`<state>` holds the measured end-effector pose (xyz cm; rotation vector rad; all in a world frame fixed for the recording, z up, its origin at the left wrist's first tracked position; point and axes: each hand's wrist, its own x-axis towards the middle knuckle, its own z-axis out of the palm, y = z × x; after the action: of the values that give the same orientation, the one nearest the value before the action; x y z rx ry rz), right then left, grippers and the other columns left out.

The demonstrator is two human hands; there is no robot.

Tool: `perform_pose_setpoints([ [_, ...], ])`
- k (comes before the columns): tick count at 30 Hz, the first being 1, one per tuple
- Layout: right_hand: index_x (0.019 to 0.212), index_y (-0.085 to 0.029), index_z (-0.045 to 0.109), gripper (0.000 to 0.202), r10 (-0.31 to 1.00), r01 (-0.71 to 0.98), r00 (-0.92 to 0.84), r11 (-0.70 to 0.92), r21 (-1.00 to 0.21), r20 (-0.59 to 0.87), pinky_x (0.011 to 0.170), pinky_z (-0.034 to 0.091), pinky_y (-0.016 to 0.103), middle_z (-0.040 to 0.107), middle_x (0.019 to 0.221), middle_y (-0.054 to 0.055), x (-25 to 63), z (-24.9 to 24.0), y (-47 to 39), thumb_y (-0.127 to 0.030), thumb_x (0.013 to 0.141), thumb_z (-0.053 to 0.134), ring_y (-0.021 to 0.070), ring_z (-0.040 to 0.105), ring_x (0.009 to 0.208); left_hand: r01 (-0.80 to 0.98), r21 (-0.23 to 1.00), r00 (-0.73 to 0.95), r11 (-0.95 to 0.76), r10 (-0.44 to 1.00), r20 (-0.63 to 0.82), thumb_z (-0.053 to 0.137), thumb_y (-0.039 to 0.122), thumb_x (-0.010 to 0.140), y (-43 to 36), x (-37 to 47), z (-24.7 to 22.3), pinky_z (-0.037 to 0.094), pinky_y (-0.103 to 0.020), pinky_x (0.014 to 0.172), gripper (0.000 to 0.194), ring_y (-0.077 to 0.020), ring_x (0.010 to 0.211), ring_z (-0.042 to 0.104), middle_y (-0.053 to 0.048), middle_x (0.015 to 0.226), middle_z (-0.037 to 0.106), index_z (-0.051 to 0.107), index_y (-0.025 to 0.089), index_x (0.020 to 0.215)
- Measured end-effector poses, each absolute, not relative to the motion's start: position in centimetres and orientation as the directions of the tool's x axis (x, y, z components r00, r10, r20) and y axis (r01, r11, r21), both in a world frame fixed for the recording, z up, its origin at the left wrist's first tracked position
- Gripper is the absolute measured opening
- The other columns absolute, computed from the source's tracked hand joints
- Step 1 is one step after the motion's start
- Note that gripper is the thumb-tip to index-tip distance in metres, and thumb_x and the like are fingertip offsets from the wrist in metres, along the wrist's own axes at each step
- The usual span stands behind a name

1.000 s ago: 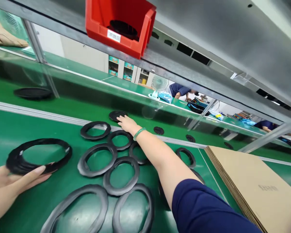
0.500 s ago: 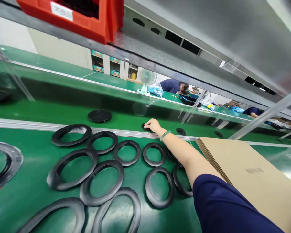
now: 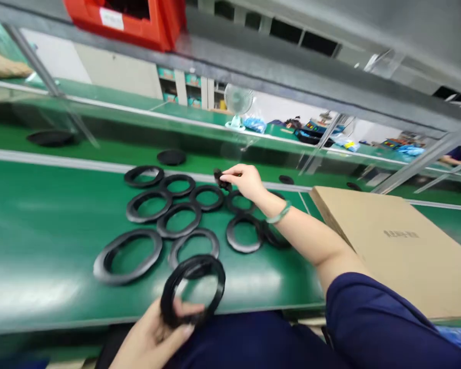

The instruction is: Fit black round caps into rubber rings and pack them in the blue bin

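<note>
My left hand [image 3: 153,335] is at the near edge of the green bench, closed on a glossy black ring [image 3: 168,302]. Its thumb and fingers pinch the ring's lower side, and the ring is tilted up. Farther off, my right hand [image 3: 249,182] pinches a small dark piece [image 3: 218,178] between thumb and fingertips above the metal rail. The piece is blurred, so its exact kind is unclear. Between and below the hands lie several black rings [image 3: 128,279] on the bench, some overlapping. A green bangle [image 3: 279,212] circles my right wrist.
A stack of brown cardboard [image 3: 395,241] lies to the right. Beyond the rail [image 3: 57,162], flat black discs [image 3: 171,157] rest on a green strip. Overhead runs a metal shelf [image 3: 230,72] with a red bin [image 3: 153,31]. A fan [image 3: 238,100] stands on the far bench.
My right hand has lifted the small dark piece off the green strip. My left hand has come into full view with the black ring. The view has shifted down and left.
</note>
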<state>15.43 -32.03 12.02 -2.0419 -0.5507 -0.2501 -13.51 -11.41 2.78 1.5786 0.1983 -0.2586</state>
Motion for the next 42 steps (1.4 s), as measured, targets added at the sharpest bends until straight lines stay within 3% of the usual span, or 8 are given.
perform_pose_setpoints([
  [2,0.09,-0.019,0.078,0.007,0.341,0.584,0.804,-0.292,-0.757,0.488,0.072,0.049,0.025,0.065,0.082,-0.001,9.0,12.3,-32.4,-0.025,0.087,0.081,0.0177,0.062,0.078,0.306,0.952,0.95,0.034,-0.077,-0.302,0.08,0.052,0.071,-12.0,-13.6,2.7,0.05,-0.049,0.103,0.053,-0.033,0.108,0.066,-0.016,0.109,0.07,0.051,0.018,0.1],
  [6,0.09,-0.022,0.078,0.019,0.49,0.667,0.702,-0.198,-0.718,0.517,0.072,0.048,0.029,0.061,0.078,0.001,-1.0,10.8,-33.1,-0.04,0.095,0.073,0.0183,0.059,0.075,0.258,0.962,0.966,0.091,-0.015,-0.258,0.079,0.041,0.074,-12.7,-13.7,2.3,0.052,-0.048,0.1,0.056,-0.0293,0.107,0.066,-0.013,0.109,0.07,0.042,0.019,0.109],
  [10,0.096,-0.017,0.075,0.023,0.605,0.82,0.537,-0.21,-0.533,0.588,0.074,0.047,0.032,0.059,0.078,0.004,-4.3,6.9,-32.2,-0.034,0.103,0.063,0.0196,0.056,0.075,0.184,0.981,0.981,0.058,0.047,-0.187,0.079,0.035,0.075,-13.4,-14.2,2.3,0.054,-0.041,0.098,0.06,-0.0264,0.111,0.064,-0.012,0.119,0.065,0.043,0.017,0.119],
  [14,0.096,-0.013,0.071,0.025,0.654,0.919,0.386,-0.213,-0.332,0.65,0.072,0.046,0.031,0.056,0.081,0.007,-3.8,4.2,-31.3,-0.029,0.107,0.055,0.0198,0.052,0.074,0.197,0.979,0.977,0.048,0.078,-0.2,0.081,0.034,0.074,-14.1,-14.2,2.1,0.058,-0.035,0.09,0.061,-0.0239,0.106,0.066,-0.009,0.117,0.065,0.044,0.018,0.119],
  [22,0.086,-0.011,0.069,0.034,0.674,0.955,0.293,-0.239,-0.175,0.678,0.062,0.041,0.03,0.047,0.072,0.004,-4.0,4.3,-31.5,-0.021,0.109,0.045,0.0193,0.045,0.069,0.173,0.981,0.976,0.087,0.119,-0.183,0.085,0.027,0.073,-14.7,-13.9,2.0,0.059,-0.022,0.083,0.057,-0.0172,0.099,0.068,-0.003,0.109,0.065,0.045,0.02,0.113],
  [27,0.086,-0.01,0.068,0.033,0.669,0.948,0.316,-0.24,-0.207,0.672,0.063,0.042,0.031,0.049,0.074,0.005,-3.8,4.1,-31.3,-0.021,0.108,0.046,0.0197,0.045,0.07,0.184,0.979,0.975,0.092,0.107,-0.193,0.085,0.026,0.074,-14.5,-13.9,1.9,0.059,-0.021,0.085,0.056,-0.0167,0.101,0.067,-0.003,0.11,0.065,0.045,0.019,0.112],
  [34,0.091,-0.012,0.068,0.017,0.673,0.915,0.399,-0.242,-0.324,0.623,0.07,0.045,0.031,0.052,0.078,0.005,-4.0,4.0,-31.3,-0.021,0.103,0.06,0.0197,0.05,0.073,0.173,0.979,0.978,0.111,0.097,-0.184,0.082,0.025,0.076,-14.5,-14.0,2.1,0.06,-0.021,0.082,0.054,-0.0168,0.097,0.069,-0.003,0.105,0.066,0.042,0.02,0.111],
  [42,0.089,-0.011,0.068,0.014,0.677,0.915,0.39,-0.21,-0.344,0.624,0.069,0.045,0.031,0.05,0.077,0.004,-3.9,4.6,-31.5,-0.017,0.1,0.062,0.0195,0.048,0.072,0.164,0.986,0.981,0.042,0.1,-0.168,0.082,0.029,0.076,-14.6,-14.0,2.0,0.061,-0.021,0.078,0.054,-0.0173,0.093,0.07,-0.002,0.101,0.065,0.041,0.02,0.11],
])
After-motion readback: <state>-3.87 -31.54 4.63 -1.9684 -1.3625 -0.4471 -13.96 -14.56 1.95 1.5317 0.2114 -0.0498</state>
